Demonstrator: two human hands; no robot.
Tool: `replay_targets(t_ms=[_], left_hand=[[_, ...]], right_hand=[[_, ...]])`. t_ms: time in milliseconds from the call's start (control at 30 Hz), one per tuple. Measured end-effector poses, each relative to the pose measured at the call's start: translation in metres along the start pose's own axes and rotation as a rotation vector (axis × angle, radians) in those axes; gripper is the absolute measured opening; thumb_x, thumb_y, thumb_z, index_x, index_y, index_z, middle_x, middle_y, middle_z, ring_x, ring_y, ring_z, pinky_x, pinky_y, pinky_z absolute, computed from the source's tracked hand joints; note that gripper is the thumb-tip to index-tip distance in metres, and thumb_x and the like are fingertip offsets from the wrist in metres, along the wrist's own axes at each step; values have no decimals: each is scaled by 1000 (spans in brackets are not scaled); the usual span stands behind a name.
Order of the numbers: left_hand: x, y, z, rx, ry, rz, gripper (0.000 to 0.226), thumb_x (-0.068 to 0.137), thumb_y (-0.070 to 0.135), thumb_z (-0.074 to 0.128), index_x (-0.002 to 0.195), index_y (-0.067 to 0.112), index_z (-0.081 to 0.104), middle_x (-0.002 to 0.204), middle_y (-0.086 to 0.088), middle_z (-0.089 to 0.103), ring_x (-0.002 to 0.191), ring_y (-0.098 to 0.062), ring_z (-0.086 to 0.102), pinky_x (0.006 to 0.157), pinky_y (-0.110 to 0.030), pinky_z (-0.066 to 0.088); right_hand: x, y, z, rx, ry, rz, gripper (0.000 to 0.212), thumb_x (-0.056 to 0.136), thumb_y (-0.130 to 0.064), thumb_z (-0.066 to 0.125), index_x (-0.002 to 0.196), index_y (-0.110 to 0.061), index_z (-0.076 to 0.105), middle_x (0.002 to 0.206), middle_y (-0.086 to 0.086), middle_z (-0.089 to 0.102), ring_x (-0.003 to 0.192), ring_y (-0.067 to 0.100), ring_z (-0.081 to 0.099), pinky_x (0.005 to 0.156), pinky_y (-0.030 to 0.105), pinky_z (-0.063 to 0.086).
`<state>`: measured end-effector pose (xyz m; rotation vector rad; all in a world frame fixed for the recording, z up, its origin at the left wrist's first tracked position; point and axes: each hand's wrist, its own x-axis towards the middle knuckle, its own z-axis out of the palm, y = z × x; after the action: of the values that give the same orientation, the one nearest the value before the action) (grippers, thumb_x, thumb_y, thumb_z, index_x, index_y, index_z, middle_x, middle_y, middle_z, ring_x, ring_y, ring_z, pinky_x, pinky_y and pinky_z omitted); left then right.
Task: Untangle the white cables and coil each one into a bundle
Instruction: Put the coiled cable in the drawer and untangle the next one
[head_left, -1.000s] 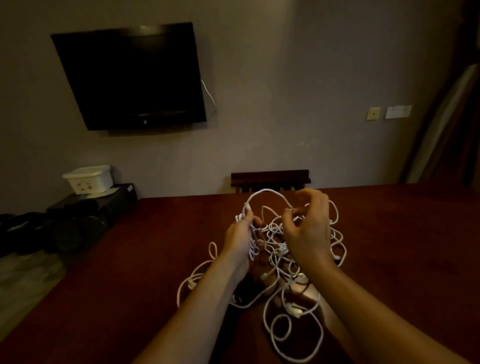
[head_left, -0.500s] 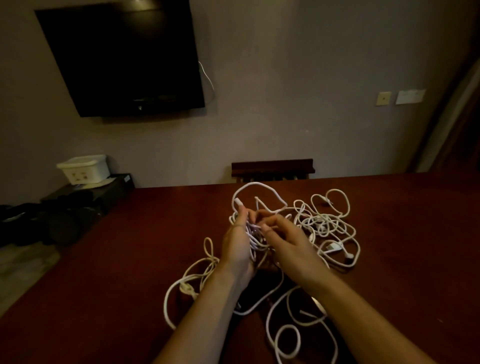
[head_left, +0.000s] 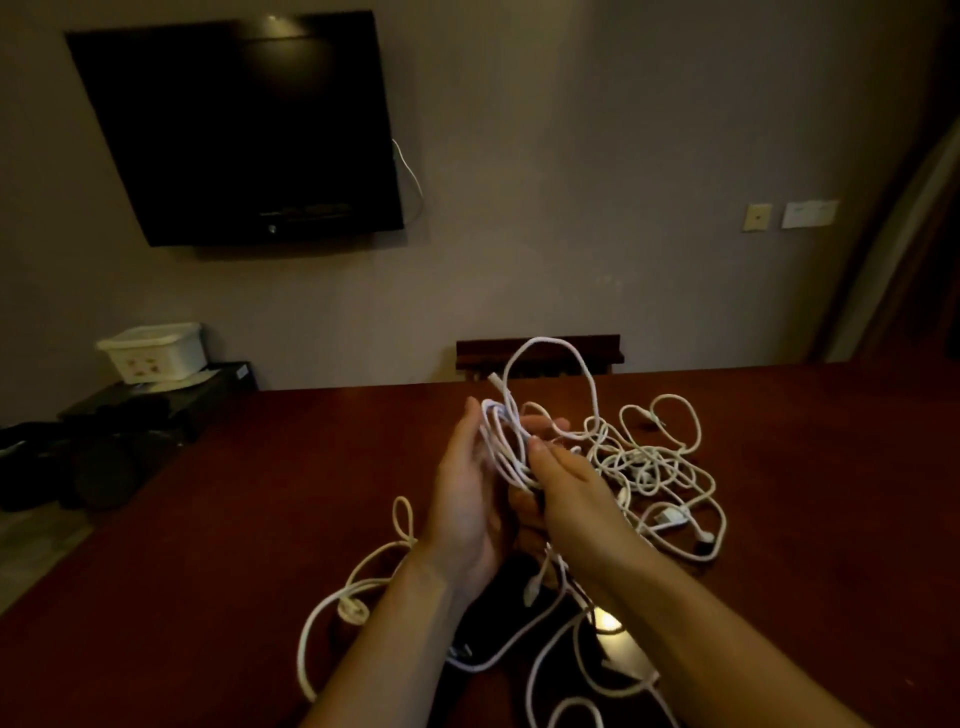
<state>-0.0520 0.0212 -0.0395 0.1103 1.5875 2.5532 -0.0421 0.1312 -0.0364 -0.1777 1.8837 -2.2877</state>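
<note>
Both hands meet above the middle of the dark red table (head_left: 208, 519), with a bunch of white strands between them. On the left, the left hand (head_left: 462, 499) stands palm inward, its fingers nearly straight and lying against the bunch. Just to its right, the right hand (head_left: 566, 483) has its fingers curled round the same strands, gripping them. A tall loop (head_left: 550, 343) rises from the bunch toward the far edge.

Around the hands, the white cables (head_left: 654, 467) spread over the table: long loops trail near and left of the left forearm, and a dense tangle with plugs lies to the right of the right hand.

Farther off, a black television (head_left: 234, 130) hangs on the wall at far left, above a white tub (head_left: 156, 353).
</note>
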Motion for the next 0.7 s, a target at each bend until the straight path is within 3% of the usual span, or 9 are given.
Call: replay_targets(t_ms=[67,167,233,300,367,433,500,567,700], left_hand=[[0,-2,1,10,-4,-16,78,101,70,33,128,8,72,129,-15,73,120,-28,71,99,-43,55],[0,-3,2,26,9,4,68,97,68,43,116,12,77,126,-12,75,118,-27,72,98,-44,56],[1,-4,2,71,35,18,66,97,66,46,117,12,78,124,-12,76,116,-26,73,94,-42,57],[1,-4,2,88,47,20,71,97,66,47,126,6,73,124,-14,75,112,-26,74,85,-36,60],[-1,-5,5,135,56,27,68,100,61,47,126,3,71,121,-13,76,109,-24,75,79,-32,61],[-1,-11,7,226,80,40,57,105,55,47,116,7,74,110,-8,80,104,-19,77,81,-31,60],[0,-17,9,298,97,50,48,109,47,45,109,11,76,100,-2,82,93,-11,78,73,-24,60],[4,-22,12,333,141,49,46,112,40,44,114,6,75,98,-2,82,88,-9,78,67,-17,58],[7,-16,4,343,276,131,49,113,44,39,115,8,72,94,-2,81,85,-9,77,65,-18,57]], right_hand=[[4,-3,-5,23,-1,27,37,113,-33,35,110,-18,68,59,-2,49,52,10,44,49,24,34],[7,4,-3,-1,-11,20,41,112,-37,40,100,-23,76,64,8,56,59,15,53,57,28,39],[7,7,1,9,64,10,42,111,-39,43,96,-27,80,83,26,66,75,23,64,68,34,47],[4,7,3,-9,93,-2,41,111,-37,43,96,-23,79,92,30,67,81,35,65,70,41,51],[3,7,0,-110,98,-12,38,111,-35,43,108,-15,75,96,34,68,85,52,65,73,57,57],[5,12,-5,-219,85,-13,41,112,-39,40,126,-16,70,101,19,75,92,38,73,85,54,61],[5,15,-7,-360,75,-28,38,112,-38,38,127,-22,70,104,1,78,99,15,74,92,41,60],[6,17,-10,-511,90,-101,36,112,-34,40,126,-23,70,107,-4,75,101,10,71,97,42,58],[-2,16,-14,-787,142,-317,27,108,-38,46,113,-29,71,92,-10,72,83,4,69,82,38,60]])
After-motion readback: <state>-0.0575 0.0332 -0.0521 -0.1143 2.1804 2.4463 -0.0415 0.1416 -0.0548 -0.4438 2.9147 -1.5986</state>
